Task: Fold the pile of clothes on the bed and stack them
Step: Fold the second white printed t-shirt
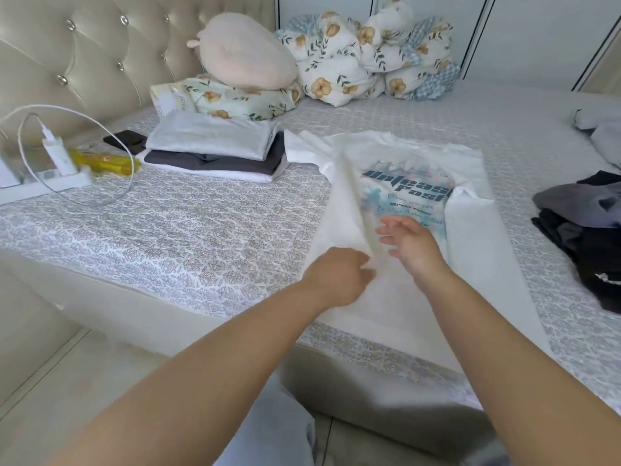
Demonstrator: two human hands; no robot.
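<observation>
The soft white printed T-shirt (396, 183) lies flat on the quilted bed (188, 227); the left hand (339, 275) grips its folded side, while the right hand (411, 242) hovers above it, fingers spread.

We see a bright picture with soft, even daylight and weak shadows. The white T-shirt (396, 203) is almost overexposed, so its folds are faint. The hands (411, 243) are motion-blurred. Straight lines bend toward 10 and 2 o'clock from wide-angle distortion.
</observation>
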